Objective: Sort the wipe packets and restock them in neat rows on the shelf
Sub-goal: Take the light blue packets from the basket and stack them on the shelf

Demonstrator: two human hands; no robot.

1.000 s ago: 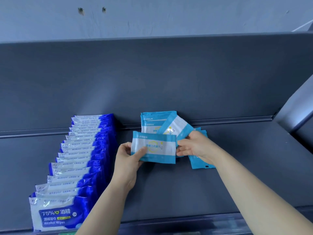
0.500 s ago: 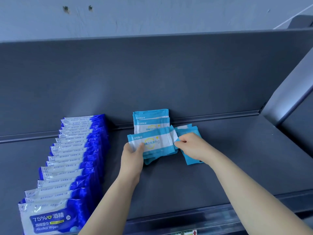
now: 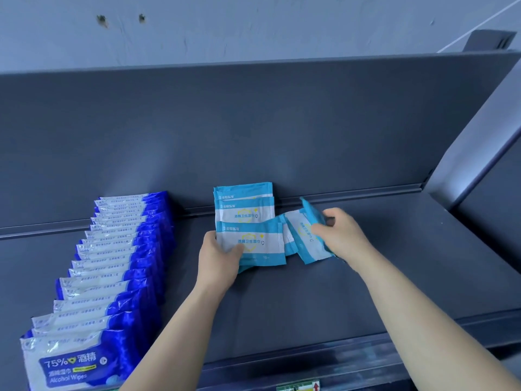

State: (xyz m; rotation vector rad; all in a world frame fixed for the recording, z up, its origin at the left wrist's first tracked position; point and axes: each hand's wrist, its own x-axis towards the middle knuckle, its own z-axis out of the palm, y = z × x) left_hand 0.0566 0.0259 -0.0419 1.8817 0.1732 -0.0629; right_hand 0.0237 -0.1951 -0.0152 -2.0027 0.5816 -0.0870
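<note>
Gripping front light-blue packet (image 3: 253, 244), left hand (image 3: 217, 258) curls round its left edge, just right of dark-blue row (image 3: 118, 263) on shelf (image 3: 282, 306); right hand (image 3: 341, 235) clutches tilted loose packets (image 3: 306, 235) farther right of row; overlap hides count. Row's nearest pack cut off by frame edge.
</note>
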